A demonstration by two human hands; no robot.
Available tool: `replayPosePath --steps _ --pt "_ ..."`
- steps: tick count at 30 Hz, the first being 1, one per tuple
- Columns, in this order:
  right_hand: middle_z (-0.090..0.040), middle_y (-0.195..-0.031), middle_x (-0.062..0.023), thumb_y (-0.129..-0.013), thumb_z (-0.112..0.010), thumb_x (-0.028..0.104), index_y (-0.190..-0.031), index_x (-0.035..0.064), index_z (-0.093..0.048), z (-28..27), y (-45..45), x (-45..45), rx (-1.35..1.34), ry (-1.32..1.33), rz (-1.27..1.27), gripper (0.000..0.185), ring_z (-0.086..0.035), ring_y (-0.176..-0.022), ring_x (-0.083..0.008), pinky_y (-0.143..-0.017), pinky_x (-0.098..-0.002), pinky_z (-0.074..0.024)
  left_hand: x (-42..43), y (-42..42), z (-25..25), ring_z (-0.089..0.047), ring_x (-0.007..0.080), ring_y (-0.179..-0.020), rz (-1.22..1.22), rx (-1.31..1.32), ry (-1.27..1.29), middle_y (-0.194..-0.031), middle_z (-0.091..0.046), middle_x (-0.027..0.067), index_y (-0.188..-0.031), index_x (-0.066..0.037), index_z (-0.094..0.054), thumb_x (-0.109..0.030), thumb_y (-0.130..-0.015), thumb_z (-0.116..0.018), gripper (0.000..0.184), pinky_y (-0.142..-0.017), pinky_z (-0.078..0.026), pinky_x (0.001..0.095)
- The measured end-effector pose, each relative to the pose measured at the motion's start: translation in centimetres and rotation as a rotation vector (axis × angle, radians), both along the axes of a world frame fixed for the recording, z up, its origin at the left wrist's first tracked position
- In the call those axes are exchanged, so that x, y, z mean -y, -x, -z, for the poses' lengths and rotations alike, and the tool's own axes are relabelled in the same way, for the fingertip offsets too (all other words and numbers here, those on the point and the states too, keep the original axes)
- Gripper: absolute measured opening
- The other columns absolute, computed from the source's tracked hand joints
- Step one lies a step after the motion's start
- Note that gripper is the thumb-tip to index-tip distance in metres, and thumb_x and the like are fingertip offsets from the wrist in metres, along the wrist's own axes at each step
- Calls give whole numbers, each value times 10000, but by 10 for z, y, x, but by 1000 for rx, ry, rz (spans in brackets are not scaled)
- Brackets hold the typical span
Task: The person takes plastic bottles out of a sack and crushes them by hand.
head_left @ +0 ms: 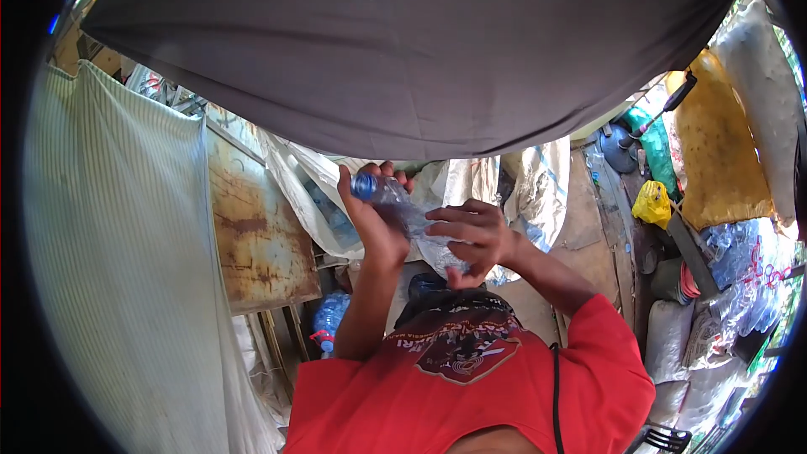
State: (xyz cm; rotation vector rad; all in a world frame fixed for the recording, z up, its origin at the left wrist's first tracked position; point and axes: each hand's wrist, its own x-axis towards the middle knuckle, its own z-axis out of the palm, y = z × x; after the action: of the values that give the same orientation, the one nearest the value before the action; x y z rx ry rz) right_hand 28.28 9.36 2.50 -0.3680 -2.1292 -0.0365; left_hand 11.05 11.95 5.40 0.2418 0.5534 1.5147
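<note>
A clear plastic bottle [407,213] with a blue cap [363,186] lies tilted in my left hand [380,223]. The thumb is along the capped end, and the fingers curl behind it. My right hand [472,238] is at the bottle's lower end with its fingers spread. Whether these fingers touch the plastic I cannot tell. Beyond and below the hands, a large white sack [538,193] hangs with its mouth open, and clear plastic shows around it.
Dark cloth [412,50] hangs low across the front. On the left are a striped curtain [126,252] and a rusty metal panel [261,235]. A bundle of blue bottles [330,317] is by my left elbow. Full sacks [669,340] and a yellow bag [651,203] are on the right.
</note>
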Motion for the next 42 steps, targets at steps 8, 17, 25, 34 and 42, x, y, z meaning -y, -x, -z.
replayPosePath --steps 8,17,25,34,42 --pt "-665 -959 -209 -710 -554 187 -916 -17 -611 7 15 -4 -473 305 -87 295 -657 -778 -321 -678 -372 -524 18 2 -10 -404 161 -601 52 -8 -300 -641 -441 3 -675 -151 -440 -368 -996 -361 395 -648 -362 335" --pt "-706 -956 -198 -727 -532 86 -954 -55 -691 -26 14 -2 -454 772 -274 310 -688 -930 -335 -858 -376 -524 31 12 -23 -426 183 -494 165 79 -651 -556 -463 56 -616 -109 -494 -308 -1015 -212 528 -599 -364 325" --pt "-697 -964 -200 -744 -549 59 -980 -52 -685 -34 26 2 -352 840 -156 293 -681 -882 -335 -835 -378 -525 14 28 -17 -416 180 -458 302 97 -733 -550 -471 62 -630 -101 -516 -310 -1018 -200 542 -582 -369 322" --pt "-640 -986 -200 -585 -598 109 -1084 -31 -602 -22 17 -3 48 407 108 518 -656 -800 -349 -735 -402 -553 -14 42 17 -544 214 -757 434 223 -449 -701 -517 48 -677 -122 -460 -350 -1034 -304 451 -792 -451 385" --pt "-605 -957 -142 -602 -621 214 -1053 -83 -586 -25 -11 -9 450 15 5 541 -649 -839 -252 -718 -338 -544 -24 81 13 -578 239 -1044 957 -758 -160 -1090 -617 108 -1049 -71 -629 -663 -974 -241 712 -891 -467 368"
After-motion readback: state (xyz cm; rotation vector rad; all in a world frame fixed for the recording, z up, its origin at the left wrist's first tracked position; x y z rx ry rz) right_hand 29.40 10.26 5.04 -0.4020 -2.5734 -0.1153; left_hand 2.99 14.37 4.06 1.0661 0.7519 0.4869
